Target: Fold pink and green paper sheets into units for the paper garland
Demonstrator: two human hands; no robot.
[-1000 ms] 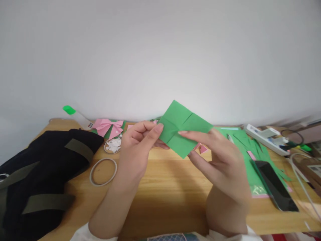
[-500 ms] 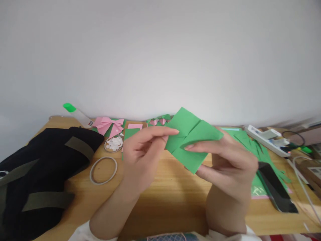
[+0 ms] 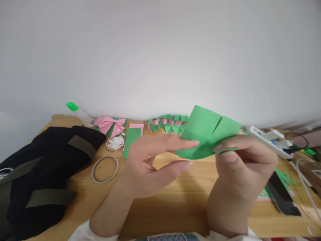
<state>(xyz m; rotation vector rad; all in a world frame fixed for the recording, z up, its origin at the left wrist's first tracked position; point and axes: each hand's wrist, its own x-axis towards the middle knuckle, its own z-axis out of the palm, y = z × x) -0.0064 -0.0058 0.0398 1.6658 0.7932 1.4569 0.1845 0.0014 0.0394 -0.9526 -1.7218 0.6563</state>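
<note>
Right hand (image 3: 244, 164) grip pinches green folded paper (image 3: 208, 132); paper extends toward ten o'clock, left hand (image 3: 152, 164) grip wide, fingertip touching.

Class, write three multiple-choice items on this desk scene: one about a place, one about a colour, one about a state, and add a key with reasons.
1. Where does the black bag lie on the table?
A. at its left end
B. at its right end
C. between the hands

2. What colour is the folded paper in the person's hands?
A. pink
B. green
C. white

3. How is that paper held?
A. lying flat on the table
B. pinched by the right hand, above the table
C. tucked under the bag

Key: 1 A, the bag fills the left end. 2 B, the sheet is plainly green. 3 B, the right thumb and fingers grip its edge; the left hand is open, one fingertip at the paper.
</note>
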